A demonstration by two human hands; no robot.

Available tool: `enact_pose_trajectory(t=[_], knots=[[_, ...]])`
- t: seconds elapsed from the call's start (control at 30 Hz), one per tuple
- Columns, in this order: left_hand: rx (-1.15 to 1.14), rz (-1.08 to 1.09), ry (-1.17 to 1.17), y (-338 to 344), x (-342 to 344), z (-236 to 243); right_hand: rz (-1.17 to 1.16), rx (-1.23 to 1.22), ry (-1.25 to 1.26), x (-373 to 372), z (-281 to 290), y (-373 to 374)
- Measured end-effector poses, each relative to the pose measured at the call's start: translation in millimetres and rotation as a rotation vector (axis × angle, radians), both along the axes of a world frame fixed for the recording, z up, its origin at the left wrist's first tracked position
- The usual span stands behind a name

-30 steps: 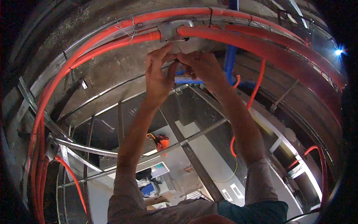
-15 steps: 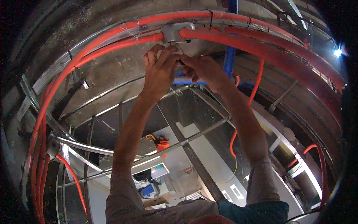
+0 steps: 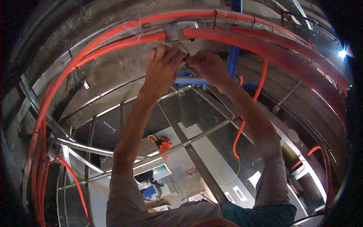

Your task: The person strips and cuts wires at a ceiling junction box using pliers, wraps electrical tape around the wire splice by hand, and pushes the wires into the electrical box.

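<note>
Both my arms are raised to a grey metal junction box [image 3: 174, 32] with orange conduits running into its sides. A thin pale wire [image 3: 184, 48] hangs from the box down to my fingertips. My left hand [image 3: 163, 68] is closed in a pinch on the wire, just below the box. Close beside it, my right hand [image 3: 210, 67] is also pinched, its fingertips meeting the left ones at a small dark bit on the wire. The fingers hide most of what lies between them.
Orange conduits [image 3: 249, 42] run along the ceiling, tied with thin wire. A blue pipe [image 3: 233, 60] passes behind my right hand. Below my hands hangs a metal ceiling frame [image 3: 187, 143], with the room's floor far beneath. A bright lamp [image 3: 342, 53] shines at right.
My right hand has shifted slightly right and its fingers have curled in. The left fingers have drawn down a little from the box. My right forearm has swung outward.
</note>
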State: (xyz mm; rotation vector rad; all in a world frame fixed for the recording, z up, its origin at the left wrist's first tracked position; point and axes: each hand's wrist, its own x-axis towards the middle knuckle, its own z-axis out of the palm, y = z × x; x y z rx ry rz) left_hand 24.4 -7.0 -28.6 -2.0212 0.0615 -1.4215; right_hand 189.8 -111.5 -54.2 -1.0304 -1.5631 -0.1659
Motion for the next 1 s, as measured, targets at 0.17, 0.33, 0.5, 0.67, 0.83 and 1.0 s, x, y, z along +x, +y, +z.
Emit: enact_pose_trajectory(t=[0.17,0.33,0.5,0.67,0.83,1.0], knots=[[-0.129,-0.108,0.071,-1,-6,6,-0.151,-0.42,-0.09,4,24,-22],[-0.137,-0.191,0.056,2,0,7,-0.171,-0.186,-0.413,22,29,-23],[-0.166,-0.229,0.065,1,-2,5,-0.136,-0.421,-0.158,23,40,-32],[-0.157,-0.237,0.06,5,3,4,-0.079,-0.164,-0.367,43,31,-13],[-0.195,-0.306,0.079,14,8,-1,0.021,-0.217,-0.139,43,12,26],[-0.177,-0.26,0.087,17,6,-2,0.083,0.018,-0.114,35,-1,58]])
